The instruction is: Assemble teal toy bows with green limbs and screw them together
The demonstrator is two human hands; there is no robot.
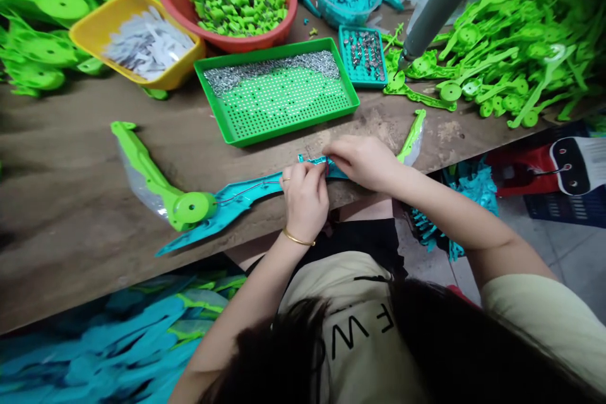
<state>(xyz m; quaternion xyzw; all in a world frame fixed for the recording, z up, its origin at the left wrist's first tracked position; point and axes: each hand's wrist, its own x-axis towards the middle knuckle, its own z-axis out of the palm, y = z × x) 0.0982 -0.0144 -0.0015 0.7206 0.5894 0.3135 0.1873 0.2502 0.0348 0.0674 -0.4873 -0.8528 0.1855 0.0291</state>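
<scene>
- Two risks, IMO: thin dark-red wire runs exposed along long curved blue plastic strip, so a tug or slip could snag or shift it.
- Strip lies near front edge of brown wooden table; an arm knock could poss. swing it off.
- L hand: fingers curled, gripping strip approx. mid-length, wrist bent up from below.
- R hand: forearm angled in from R, fingertips bunched by small blue plastic part; partly hidden, can't tell if pinching anything.
</scene>
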